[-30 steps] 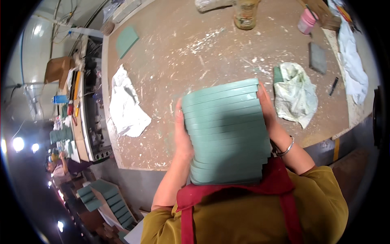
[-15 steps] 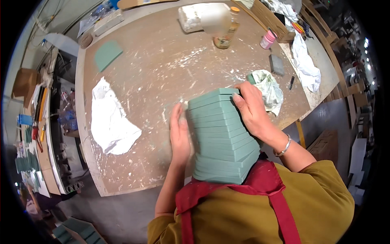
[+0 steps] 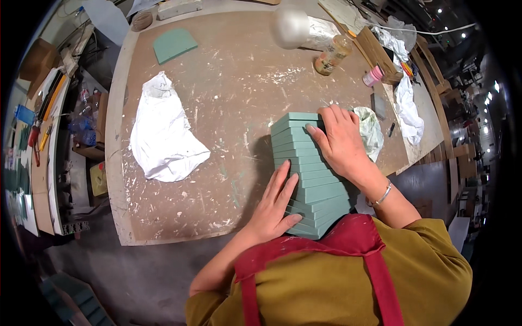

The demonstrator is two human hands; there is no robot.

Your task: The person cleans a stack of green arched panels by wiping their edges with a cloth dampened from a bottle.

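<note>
A stack of pale green flat boards (image 3: 312,182) with angled edges runs from the table to my apron, its layers fanned slightly out of line. My right hand (image 3: 343,138) grips its far right end, fingers over the edge and thumb on the near face. Against the left side of the lower layers lies my left hand (image 3: 273,209), fingers stretched and apart. A single green board (image 3: 174,44) with a rounded side lies at the far left of the table. Left of the stack is a crumpled white cloth (image 3: 166,130).
The brown worktable (image 3: 228,108) is flecked with white. Toward the back right stand a bottle (image 3: 333,56), a pink jar (image 3: 373,76), a grey block (image 3: 378,106) and a stained cloth (image 3: 370,132). A tool-laden side shelf (image 3: 46,130) is at left; more green boards (image 3: 76,299) sit low.
My left hand has moved right and down onto the stack's side, where before it stood apart. The stack's layers look shifted and more upright. The view has also shifted.
</note>
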